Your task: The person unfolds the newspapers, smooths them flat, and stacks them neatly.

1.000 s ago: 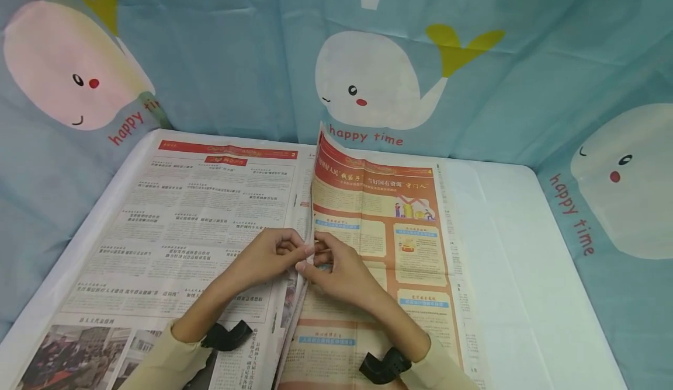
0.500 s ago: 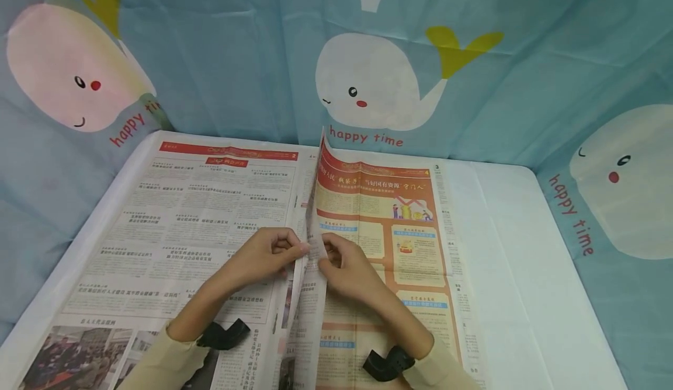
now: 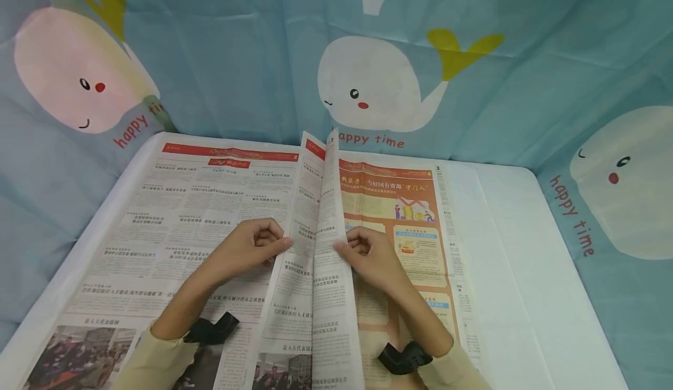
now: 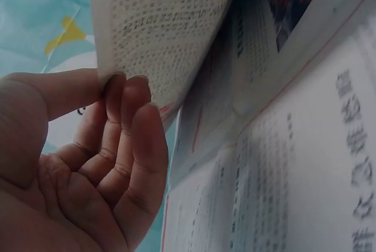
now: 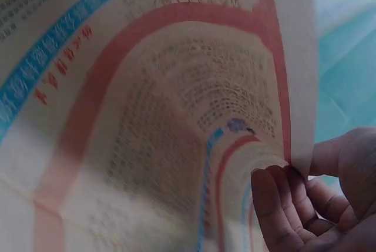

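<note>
A newspaper [image 3: 205, 197] lies spread out, with raised pages standing along its middle. My left hand [image 3: 252, 244] pinches the edge of the left raised page [image 3: 294, 250] between thumb and fingertips; the left wrist view shows this page edge [image 4: 106, 34] in the grip. Opposite it, my right hand [image 3: 375, 258] pinches the edge of the right raised page [image 3: 333, 296]. That page's orange-bordered side [image 5: 176, 87] faces the right wrist camera, curving down to the pinch. A narrow V-shaped gap separates the two raised pages.
Under the newspaper is a white tabletop [image 3: 515, 250], bare along its right side. A blue curtain [image 3: 236, 57] printed with white whales hangs at the back and on both sides. Black wrist bands [image 3: 405, 358] sit near the sleeve cuffs.
The hands, together at the page edges a second ago, have moved apart. The pages between them have parted, one drawn left and the other right, and printed inner sides now show.
</note>
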A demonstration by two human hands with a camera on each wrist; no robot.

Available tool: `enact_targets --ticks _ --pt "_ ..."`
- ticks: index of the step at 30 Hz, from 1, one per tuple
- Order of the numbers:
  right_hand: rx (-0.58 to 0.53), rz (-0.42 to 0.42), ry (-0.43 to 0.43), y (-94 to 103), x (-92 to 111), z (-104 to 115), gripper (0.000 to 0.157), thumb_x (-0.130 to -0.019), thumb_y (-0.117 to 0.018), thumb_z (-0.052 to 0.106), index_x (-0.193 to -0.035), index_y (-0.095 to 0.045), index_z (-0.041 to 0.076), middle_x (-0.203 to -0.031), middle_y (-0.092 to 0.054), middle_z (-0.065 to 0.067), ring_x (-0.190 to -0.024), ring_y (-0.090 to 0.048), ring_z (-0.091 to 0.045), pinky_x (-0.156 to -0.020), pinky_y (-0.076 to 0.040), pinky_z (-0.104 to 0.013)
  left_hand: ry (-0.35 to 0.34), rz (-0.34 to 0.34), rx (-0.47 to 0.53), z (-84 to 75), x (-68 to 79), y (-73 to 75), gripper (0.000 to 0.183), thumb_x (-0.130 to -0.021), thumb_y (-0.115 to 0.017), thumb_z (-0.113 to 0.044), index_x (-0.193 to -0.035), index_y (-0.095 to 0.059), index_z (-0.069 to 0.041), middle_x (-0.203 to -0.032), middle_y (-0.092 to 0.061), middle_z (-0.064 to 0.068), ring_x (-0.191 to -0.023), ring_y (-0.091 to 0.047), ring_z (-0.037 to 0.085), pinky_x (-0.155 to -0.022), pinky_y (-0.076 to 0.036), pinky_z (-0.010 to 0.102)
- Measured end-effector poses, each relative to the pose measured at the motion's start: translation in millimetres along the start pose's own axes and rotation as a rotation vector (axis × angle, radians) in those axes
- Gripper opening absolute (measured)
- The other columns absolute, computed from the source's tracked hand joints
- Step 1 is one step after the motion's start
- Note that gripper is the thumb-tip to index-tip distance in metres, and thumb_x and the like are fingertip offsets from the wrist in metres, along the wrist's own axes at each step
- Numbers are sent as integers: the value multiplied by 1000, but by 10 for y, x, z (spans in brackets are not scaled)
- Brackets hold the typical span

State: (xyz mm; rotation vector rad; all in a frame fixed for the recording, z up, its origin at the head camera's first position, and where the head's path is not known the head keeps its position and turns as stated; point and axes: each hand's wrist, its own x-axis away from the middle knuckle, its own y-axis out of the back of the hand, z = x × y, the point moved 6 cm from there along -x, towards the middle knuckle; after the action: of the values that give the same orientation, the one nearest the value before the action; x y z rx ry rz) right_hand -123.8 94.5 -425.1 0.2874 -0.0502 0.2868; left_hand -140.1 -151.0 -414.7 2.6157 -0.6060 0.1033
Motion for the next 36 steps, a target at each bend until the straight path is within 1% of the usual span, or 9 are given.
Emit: enact_targets --ticks 5,8,11,14,17,21,24,30,36 --pt "-69 -56 -87 234 61 -49 23 -103 -70 22 -112 -72 1 -92 -75 -14 -72 -73 -17 -64 -60 -28 10 -14 -11 50 7 49 26 -101 -74 -29 -102 -70 -4 -82 -73 8 -67 -66 22 -64 -58 36" --pt "-116 -70 -116 356 96 -74 26 -105 -68 23 -116 -70 0 -96 -73 -15 -74 -74 -20 -65 -62 -31 27 -37 -18 101 50 84 28 -101 -75 -28 -108 -69 -1 -86 -75 9 -69 -69 18 -64 -59 34" --pt "-129 -84 -128 477 134 -117 30 -105 -68 24 -118 -69 -3 -98 -72 -14 -76 -74 -19 -65 -63 -31 55 -63 -30 162 121 138 33 -101 -75 -28 -115 -70 2 -91 -78 9 -72 -71 14 -64 -59 31" --pt "-123 -109 -133 605 181 -169 33 -105 -69 24 -119 -68 -5 -99 -72 -13 -76 -75 -18 -65 -63 -30 89 -86 -40 225 206 207 39 -101 -74 -30 -120 -70 4 -94 -80 10 -75 -72 12 -65 -58 29" --pt "-130 -131 -141 720 237 -220 33 -104 -69 24 -120 -67 -5 -99 -74 -9 -78 -77 -18 -67 -63 -30 126 -99 -52 303 286 271 43 -102 -73 -31 -123 -69 6 -95 -80 10 -75 -71 12 -65 -58 29" --pt "-138 -161 -155 869 323 -274 35 -104 -70 24 -122 -66 -5 -97 -75 -1 -80 -77 -16 -68 -63 -29 166 -119 -75 419 360 329 46 -102 -72 -34 -124 -69 5 -95 -81 9 -74 -71 12 -65 -58 28" --pt "-124 -188 -160 986 370 -322 36 -104 -70 25 -124 -65 -5 -95 -75 3 -80 -75 -15 -68 -62 -27 184 -140 -87 477 394 353 46 -102 -73 -37 -123 -70 4 -94 -81 8 -73 -71 12 -65 -58 28" --pt "-94 -233 -171 1202 482 -384 43 -104 -70 29 -129 -63 -6 -96 -75 4 -81 -76 -14 -68 -62 -27 189 -162 -84 510 433 375 46 -102 -72 -38 -123 -70 3 -94 -81 7 -74 -72 11 -66 -58 27" --pt "-72 -293 -195 1359 616 -464 42 -105 -68 31 -129 -63 -4 -97 -76 7 -81 -77 -12 -68 -63 -27 217 -188 -108 581 492 477 49 -102 -72 -41 -123 -70 2 -95 -80 7 -76 -73 11 -68 -59 26"
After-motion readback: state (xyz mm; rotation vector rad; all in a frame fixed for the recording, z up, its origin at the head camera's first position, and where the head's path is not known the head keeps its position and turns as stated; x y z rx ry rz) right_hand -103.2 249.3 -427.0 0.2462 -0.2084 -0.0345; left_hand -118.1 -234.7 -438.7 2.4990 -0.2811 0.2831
